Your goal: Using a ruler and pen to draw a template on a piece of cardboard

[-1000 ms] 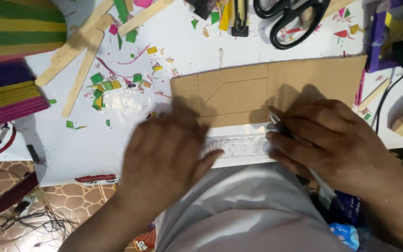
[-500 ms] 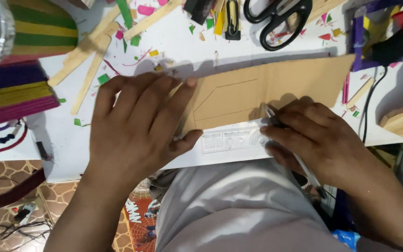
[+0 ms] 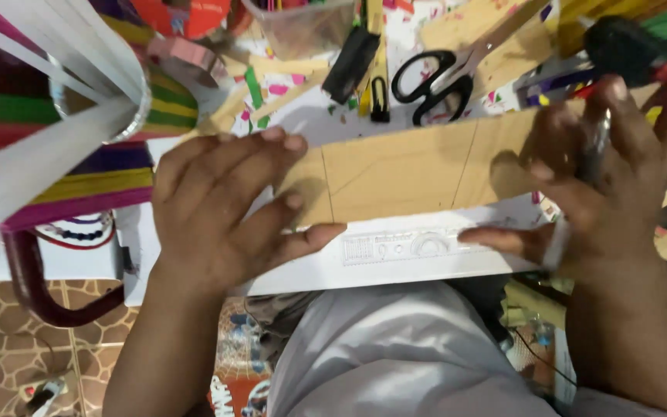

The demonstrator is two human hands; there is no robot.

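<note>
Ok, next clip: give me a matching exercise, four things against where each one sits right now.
Things:
1. left hand
2. right hand
3. scissors
4. white ruler

Places:
A. along the near edge of the cardboard strip
B. pressing the strip's left end
C. on the table beyond the strip
D. at the strip's right end, gripping a slim tool

Pairs: 1-B, 2-D, 3-C, 4-A
</note>
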